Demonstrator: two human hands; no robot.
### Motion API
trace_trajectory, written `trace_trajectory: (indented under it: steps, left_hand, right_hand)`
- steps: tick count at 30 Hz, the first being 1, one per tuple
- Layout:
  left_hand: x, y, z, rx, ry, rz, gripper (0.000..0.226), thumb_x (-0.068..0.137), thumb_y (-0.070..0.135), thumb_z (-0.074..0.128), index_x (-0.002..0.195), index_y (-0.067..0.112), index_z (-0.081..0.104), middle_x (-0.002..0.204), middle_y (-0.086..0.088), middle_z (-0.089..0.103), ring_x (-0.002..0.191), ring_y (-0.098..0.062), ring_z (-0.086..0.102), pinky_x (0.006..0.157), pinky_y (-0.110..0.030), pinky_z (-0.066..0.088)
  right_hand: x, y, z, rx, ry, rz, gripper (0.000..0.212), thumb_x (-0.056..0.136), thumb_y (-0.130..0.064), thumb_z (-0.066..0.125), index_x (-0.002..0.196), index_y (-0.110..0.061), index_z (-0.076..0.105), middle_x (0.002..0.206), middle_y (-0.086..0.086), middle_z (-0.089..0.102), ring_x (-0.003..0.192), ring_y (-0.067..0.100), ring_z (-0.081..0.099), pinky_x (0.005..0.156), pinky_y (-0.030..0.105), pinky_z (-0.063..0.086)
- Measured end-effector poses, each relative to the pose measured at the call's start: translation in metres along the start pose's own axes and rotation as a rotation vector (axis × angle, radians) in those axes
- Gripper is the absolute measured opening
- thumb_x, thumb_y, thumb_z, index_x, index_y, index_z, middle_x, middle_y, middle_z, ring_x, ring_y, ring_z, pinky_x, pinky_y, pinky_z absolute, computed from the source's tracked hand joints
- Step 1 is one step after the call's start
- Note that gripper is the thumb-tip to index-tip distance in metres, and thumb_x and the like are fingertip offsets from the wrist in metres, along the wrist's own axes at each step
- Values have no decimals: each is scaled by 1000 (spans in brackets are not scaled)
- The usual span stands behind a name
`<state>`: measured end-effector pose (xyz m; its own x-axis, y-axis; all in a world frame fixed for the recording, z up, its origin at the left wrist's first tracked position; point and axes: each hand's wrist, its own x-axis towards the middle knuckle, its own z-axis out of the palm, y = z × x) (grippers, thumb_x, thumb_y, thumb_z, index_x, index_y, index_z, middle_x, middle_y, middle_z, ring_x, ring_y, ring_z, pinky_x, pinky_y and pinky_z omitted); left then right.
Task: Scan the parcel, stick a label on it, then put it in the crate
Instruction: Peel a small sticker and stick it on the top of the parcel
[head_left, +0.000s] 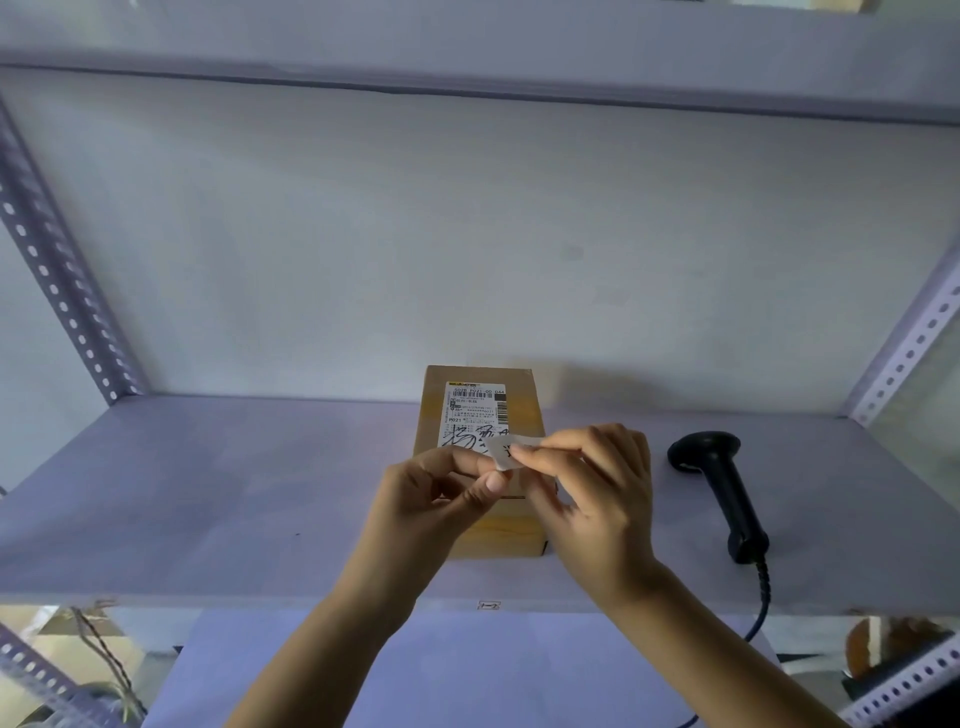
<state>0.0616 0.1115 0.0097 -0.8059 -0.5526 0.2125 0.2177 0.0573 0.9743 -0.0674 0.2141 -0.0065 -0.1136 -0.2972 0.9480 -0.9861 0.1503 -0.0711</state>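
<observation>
A brown cardboard parcel (480, 410) lies on the shelf board (208, 493) with a white shipping slip with barcode and handwriting on its top. Just above its near half, my left hand (441, 499) and my right hand (597, 483) pinch a small white label (503, 453) between thumbs and fingertips. The label is held in the air, slightly curled, over the slip's lower edge. The hands hide the parcel's near top face. No crate shows in the view.
A black handheld barcode scanner (719, 483) lies on the shelf to the right of the parcel, its coiled cable hanging over the front edge. Perforated metal uprights (57, 291) stand at both sides, and another shelf board runs overhead.
</observation>
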Motion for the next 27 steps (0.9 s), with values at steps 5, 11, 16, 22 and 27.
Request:
trace_trajectory:
  steps: [5, 11, 16, 22, 27]
  left_hand:
    - [-1, 1, 1, 18, -1, 12, 22, 62, 47, 73, 71, 27, 75, 62, 6, 64, 63, -9, 52, 59, -10, 43]
    - [-3, 1, 4, 15, -23, 19, 16, 68, 42, 72, 70, 27, 73, 64, 8, 64, 65, -9, 53, 61, -11, 43]
    - [-5, 5, 4, -2, -49, -33, 32, 74, 55, 73, 73, 23, 75, 61, 14, 63, 60, 0, 53, 59, -7, 42]
    - [-6, 7, 7, -59, -44, -86, 31, 69, 56, 71, 67, 25, 72, 57, 9, 50, 54, -6, 38, 58, -20, 32]
    - [-6, 6, 9, -102, -55, -74, 18, 76, 40, 68, 67, 25, 71, 56, 13, 52, 52, -4, 38, 59, -26, 29]
  right_hand:
    - [0, -1, -2, 8, -4, 15, 10, 71, -7, 82, 80, -13, 78, 72, 2, 69, 73, 19, 54, 63, 36, 42]
    - [-2, -1, -5, 28, -7, 29, 6, 75, -10, 80, 80, -12, 78, 73, 2, 69, 73, 19, 55, 62, 36, 43]
    - [-1, -2, -7, 28, 17, 32, 2, 77, -12, 79, 78, -13, 77, 72, 1, 68, 71, 19, 55, 62, 36, 41]
    - [-1, -2, -10, 24, 39, 18, 4, 79, -9, 77, 76, -12, 77, 71, 1, 68, 71, 19, 55, 62, 35, 40]
    - [0, -2, -13, 24, 34, 22, 7, 81, -9, 72, 78, -12, 78, 71, 3, 69, 72, 19, 55, 63, 35, 40]
